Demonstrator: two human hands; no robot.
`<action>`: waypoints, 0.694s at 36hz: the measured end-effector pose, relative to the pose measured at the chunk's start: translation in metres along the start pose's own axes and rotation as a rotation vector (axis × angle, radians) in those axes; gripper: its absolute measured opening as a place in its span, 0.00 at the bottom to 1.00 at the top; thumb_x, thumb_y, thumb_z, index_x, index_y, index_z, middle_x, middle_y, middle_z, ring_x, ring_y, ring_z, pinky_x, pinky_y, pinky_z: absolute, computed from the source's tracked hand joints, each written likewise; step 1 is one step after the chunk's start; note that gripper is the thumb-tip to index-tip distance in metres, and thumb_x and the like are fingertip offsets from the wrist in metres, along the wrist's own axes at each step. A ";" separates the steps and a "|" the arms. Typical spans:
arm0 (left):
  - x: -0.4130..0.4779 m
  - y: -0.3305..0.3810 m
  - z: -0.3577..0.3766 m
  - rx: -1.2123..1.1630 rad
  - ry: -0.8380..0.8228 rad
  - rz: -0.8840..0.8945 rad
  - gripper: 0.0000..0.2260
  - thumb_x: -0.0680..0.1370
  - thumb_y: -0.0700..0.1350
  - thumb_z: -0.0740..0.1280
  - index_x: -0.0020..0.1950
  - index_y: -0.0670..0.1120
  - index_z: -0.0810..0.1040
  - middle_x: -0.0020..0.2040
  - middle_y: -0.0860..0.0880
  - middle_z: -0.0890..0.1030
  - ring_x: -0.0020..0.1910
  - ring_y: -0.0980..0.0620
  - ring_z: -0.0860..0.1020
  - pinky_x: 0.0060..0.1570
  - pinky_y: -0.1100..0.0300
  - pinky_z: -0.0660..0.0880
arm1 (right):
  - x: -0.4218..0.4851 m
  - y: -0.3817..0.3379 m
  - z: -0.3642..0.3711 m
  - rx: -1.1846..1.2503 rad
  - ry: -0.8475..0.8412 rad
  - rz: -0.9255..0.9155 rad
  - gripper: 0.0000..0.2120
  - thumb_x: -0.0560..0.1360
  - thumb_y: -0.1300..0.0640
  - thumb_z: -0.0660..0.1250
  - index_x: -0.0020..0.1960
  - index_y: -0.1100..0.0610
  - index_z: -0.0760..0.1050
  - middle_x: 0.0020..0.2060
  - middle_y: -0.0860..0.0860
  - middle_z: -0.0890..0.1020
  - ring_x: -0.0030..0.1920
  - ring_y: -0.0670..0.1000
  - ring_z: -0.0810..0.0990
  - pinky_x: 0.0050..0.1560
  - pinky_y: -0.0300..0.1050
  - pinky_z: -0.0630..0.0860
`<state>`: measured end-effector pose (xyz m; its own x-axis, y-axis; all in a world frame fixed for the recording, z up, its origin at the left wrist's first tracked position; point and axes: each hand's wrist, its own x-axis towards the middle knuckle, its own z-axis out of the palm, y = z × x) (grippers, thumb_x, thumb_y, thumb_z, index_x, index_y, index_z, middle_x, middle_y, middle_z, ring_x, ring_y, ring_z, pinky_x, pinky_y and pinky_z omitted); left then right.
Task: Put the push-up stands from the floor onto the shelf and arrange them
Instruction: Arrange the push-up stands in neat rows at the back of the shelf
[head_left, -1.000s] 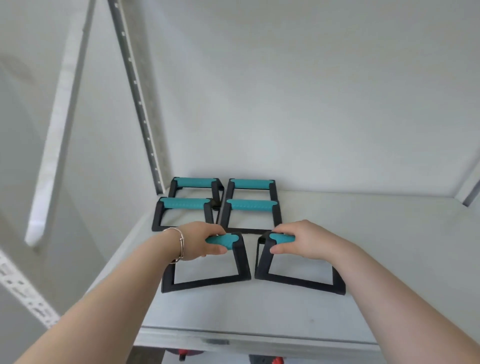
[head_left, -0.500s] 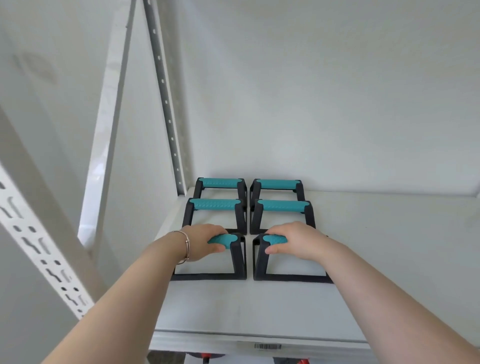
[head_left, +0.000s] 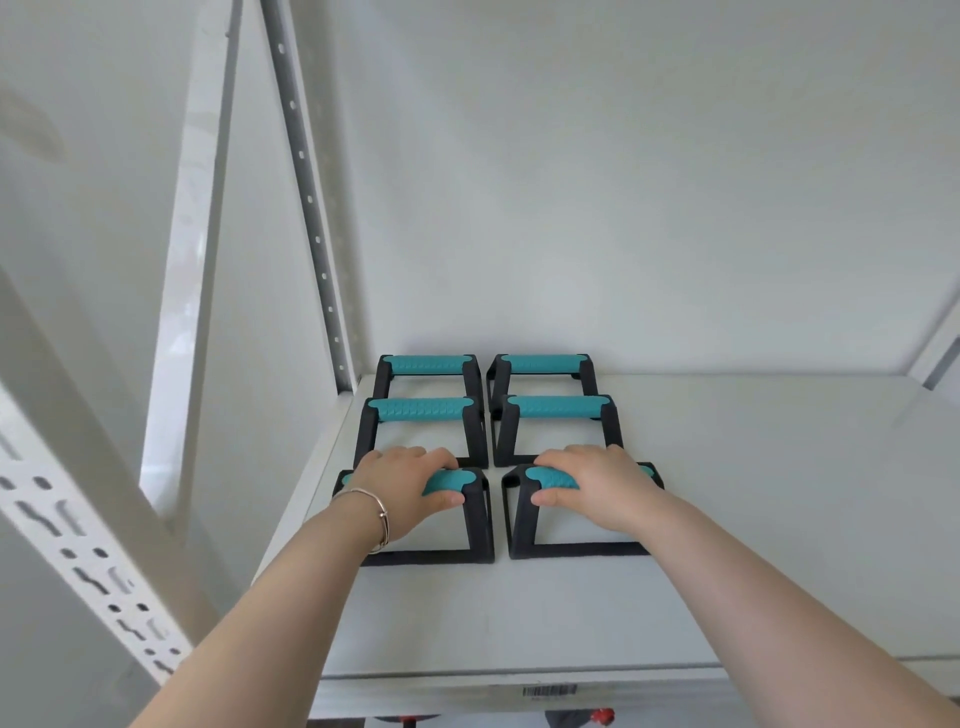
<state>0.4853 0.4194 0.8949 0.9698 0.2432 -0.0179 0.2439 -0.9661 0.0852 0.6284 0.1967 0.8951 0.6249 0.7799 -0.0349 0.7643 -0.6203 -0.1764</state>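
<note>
Left hand, thin metal bangle at the wrist, wrapped over the teal ribbed grip of the front-left black-framed push-up stand; fingers over the top, thumb tucked under the bar. Right hand clamped the same way on the grip of the front-right black-framed, teal-handled push-up stand. Hands apart, one stand each.

Both held stands sit flat on the pale grey metal shelf board, side by side, a narrow gap between their frames. Behind them, left to right: middle-left stand, middle-right stand; at the wall, back-left stand, back-right stand. Six in all, two columns of three, grips parallel, rows close together. The block occupies the left part of the shelf near the perforated grey upright post.

Barcode sticker on the shelf's front lip. Red and dark objects just visible below the lip, too cropped to identify.
</note>
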 end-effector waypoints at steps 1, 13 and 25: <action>0.000 0.000 0.000 0.000 0.001 0.003 0.19 0.78 0.64 0.58 0.66 0.59 0.67 0.56 0.55 0.77 0.55 0.51 0.74 0.60 0.52 0.69 | 0.000 0.000 0.000 0.003 0.004 0.000 0.24 0.76 0.33 0.59 0.66 0.43 0.71 0.53 0.47 0.79 0.55 0.52 0.75 0.60 0.52 0.68; 0.001 -0.001 0.002 0.013 0.013 0.009 0.19 0.78 0.64 0.57 0.66 0.58 0.67 0.57 0.55 0.77 0.56 0.51 0.74 0.60 0.52 0.69 | 0.005 -0.002 0.001 -0.005 0.017 -0.006 0.24 0.76 0.33 0.59 0.67 0.44 0.71 0.54 0.47 0.79 0.56 0.52 0.75 0.62 0.52 0.68; -0.001 -0.004 0.002 0.056 0.035 0.048 0.20 0.79 0.64 0.56 0.68 0.58 0.66 0.59 0.54 0.76 0.58 0.51 0.73 0.60 0.51 0.68 | 0.005 -0.005 -0.003 0.056 -0.005 0.041 0.23 0.75 0.34 0.61 0.67 0.42 0.72 0.57 0.48 0.79 0.57 0.55 0.74 0.64 0.49 0.67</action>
<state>0.4838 0.4227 0.8926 0.9799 0.1983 0.0202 0.1977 -0.9798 0.0289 0.6285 0.2038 0.8984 0.6543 0.7547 -0.0479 0.7281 -0.6459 -0.2295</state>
